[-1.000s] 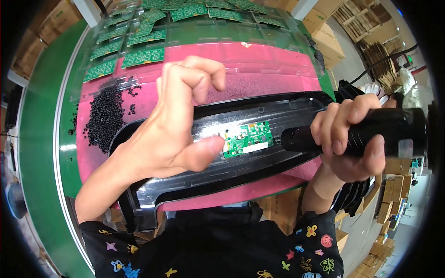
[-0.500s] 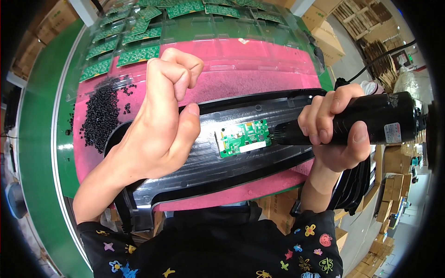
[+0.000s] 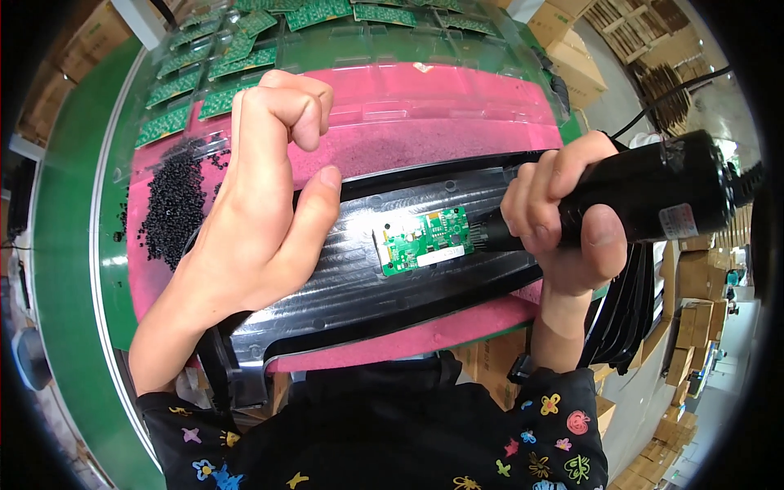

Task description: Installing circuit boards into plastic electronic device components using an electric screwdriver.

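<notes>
My right hand (image 3: 563, 208) is wrapped round a black electric screwdriver (image 3: 661, 192), held nearly level with its cord trailing off at the right. The driver's tip meets the right end of a small green circuit board (image 3: 412, 245). This board lies inside a long black plastic housing (image 3: 351, 298), where dark screws show at its left corners. Over the housing's left part hovers my left hand (image 3: 257, 200), its fingers curled in and its thumb apart from them. Whatever those fingers hold, if anything, is hidden.
A heap of small black screws (image 3: 171, 200) lies on the pink mat (image 3: 441, 106) at the left. Clear trays with several green circuit boards (image 3: 318, 12) fill the table's far side. Black plastic parts (image 3: 629, 310) are stacked at the right, near cardboard boxes (image 3: 694, 327).
My left hand has shifted slightly left and up. The screwdriver and my right hand have moved a little left, and the driver's rear end has risen.
</notes>
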Demonstrator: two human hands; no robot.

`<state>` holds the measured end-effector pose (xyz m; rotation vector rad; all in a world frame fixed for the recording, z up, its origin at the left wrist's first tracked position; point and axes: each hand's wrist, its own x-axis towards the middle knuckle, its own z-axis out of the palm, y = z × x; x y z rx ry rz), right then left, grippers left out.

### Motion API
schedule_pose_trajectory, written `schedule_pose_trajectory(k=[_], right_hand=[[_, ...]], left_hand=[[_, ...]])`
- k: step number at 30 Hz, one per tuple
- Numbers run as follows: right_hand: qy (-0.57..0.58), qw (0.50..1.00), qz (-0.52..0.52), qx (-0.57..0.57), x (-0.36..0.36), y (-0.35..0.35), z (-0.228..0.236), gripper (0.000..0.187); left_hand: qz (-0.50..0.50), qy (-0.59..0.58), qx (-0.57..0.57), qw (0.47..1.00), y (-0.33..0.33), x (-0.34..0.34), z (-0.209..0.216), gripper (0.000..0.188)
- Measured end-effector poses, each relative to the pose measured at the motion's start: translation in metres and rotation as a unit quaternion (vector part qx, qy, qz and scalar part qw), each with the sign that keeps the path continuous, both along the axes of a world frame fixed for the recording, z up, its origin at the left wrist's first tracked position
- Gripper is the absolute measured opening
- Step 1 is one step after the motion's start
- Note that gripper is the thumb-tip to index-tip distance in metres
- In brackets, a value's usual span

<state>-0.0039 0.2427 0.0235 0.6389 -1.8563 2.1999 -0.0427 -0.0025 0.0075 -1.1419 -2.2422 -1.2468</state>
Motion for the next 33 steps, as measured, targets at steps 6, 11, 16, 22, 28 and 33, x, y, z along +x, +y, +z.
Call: schedule_pose_trajectory(k=[6, 11, 16, 22, 28, 33], right_hand=[[-0.004, 1.0, 0.016, 0.01, -0.001, 0.008, 0.0, 0.042], [-0.231, 0.945, -0.077, -0.218, -0.025, 0.011, 0.023, 0.023], [-0.271, 0.911, -0.067, -0.304, -0.063, 0.053, 0.007, 0.017], [-0.133, 0.987, -0.05, -0.071, -0.024, 0.075, 0.034, 0.032], [0.151, 0.651, -0.621, 0.41, 0.013, 0.247, 0.035, 0.025], [-0.264, 0.598, -0.474, 0.589, 0.054, 0.274, -0.041, 0.042]], left_hand=[[0.077, -0.062, -0.269, 0.958, -0.017, 0.009, 0.026, 0.034], [0.085, -0.013, -0.393, 0.915, -0.057, 0.023, 0.005, 0.032], [0.097, -0.11, -0.393, 0.908, -0.048, 0.028, 0.003, 0.021], [0.109, -0.167, -0.262, 0.944, -0.065, 0.06, 0.001, 0.015], [0.188, -0.048, -0.103, 0.976, -0.122, 0.125, -0.01, 0.036], [0.475, -0.021, 0.143, 0.868, -0.2, 0.143, -0.038, 0.033]])
